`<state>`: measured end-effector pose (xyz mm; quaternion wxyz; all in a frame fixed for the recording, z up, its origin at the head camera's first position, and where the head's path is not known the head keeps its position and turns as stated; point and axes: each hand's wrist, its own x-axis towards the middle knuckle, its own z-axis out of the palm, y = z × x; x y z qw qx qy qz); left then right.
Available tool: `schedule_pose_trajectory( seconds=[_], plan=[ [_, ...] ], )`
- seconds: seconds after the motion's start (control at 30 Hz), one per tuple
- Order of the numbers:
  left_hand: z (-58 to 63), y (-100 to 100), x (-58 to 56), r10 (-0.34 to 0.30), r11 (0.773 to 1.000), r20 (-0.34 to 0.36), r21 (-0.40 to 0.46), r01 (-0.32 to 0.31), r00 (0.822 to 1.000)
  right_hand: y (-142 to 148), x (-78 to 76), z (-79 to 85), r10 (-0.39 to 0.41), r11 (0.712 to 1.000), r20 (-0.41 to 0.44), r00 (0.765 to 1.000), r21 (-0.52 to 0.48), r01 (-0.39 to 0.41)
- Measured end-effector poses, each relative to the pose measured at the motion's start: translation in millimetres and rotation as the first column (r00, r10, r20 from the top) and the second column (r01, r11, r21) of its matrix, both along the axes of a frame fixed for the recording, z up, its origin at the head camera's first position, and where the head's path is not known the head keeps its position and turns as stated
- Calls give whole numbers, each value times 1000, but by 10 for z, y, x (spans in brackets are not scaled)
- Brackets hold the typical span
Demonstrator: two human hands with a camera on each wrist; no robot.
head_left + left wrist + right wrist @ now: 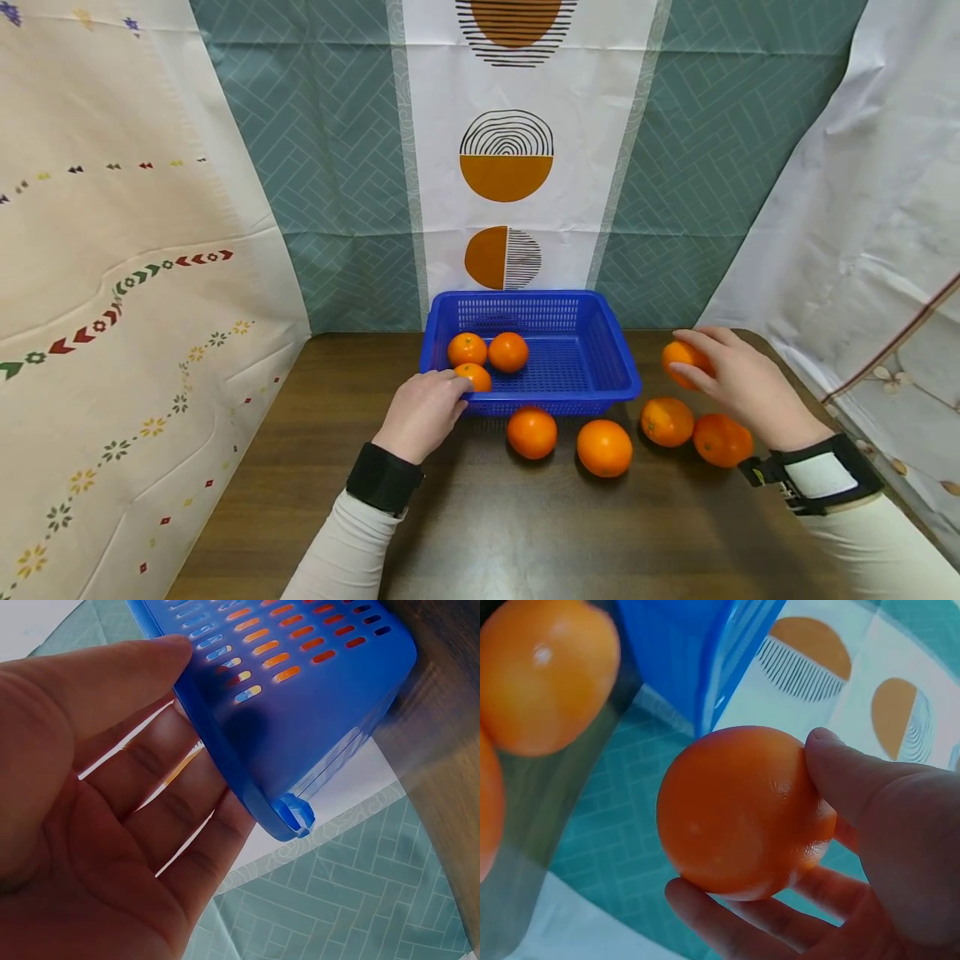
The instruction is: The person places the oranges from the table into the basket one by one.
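A blue plastic basket (536, 407) with slotted walls stands at the back of the table. My left hand (425, 412) grips its near left rim, the thumb (154, 667) against the outer wall and the fingers over the inner side. Inside, three oranges sit at the left: one at the back (467, 349), one beside it (508, 352), and one near my left fingers (474, 377). To the right of the basket, my right hand (742, 385) holds another orange (742, 814) between thumb and fingers, raised above the table.
Two oranges lie in front of the basket, one nearer the middle (532, 432) and one farther right (604, 448). Below my right hand are two more, side by side (667, 422). Patterned cloth (337, 167) hangs behind the wooden table (337, 500) and along its sides.
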<state>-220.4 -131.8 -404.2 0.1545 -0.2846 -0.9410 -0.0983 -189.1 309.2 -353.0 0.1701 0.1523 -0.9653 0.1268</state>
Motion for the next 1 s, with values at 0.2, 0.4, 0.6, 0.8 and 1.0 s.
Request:
schedule_pose_trajectory(
  seconds=[0.2,0.4,0.6,0.8,1.0],
  plan=[
    [4,-2,0,2,1000,-6,-2,-2,1000,-240,-6,58,45,999,-4,999,-4,-45],
    [-11,-9,-1,-2,1000,-3,-6,2,1000,-475,-62,45,101,995,5,995,-10,-101],
    [-9,-5,0,-2,1000,-10,-7,2,1000,-730,-141,-2,134,991,23,991,-3,-134],
    [-6,0,4,-1,1000,-12,-12,0,1000,-999,-225,-38,171,985,45,984,-3,-171],
    [-1,7,6,4,1000,-8,-14,-4,1000,-1242,-305,-71,208,978,28,978,10,-209]
  ],
)
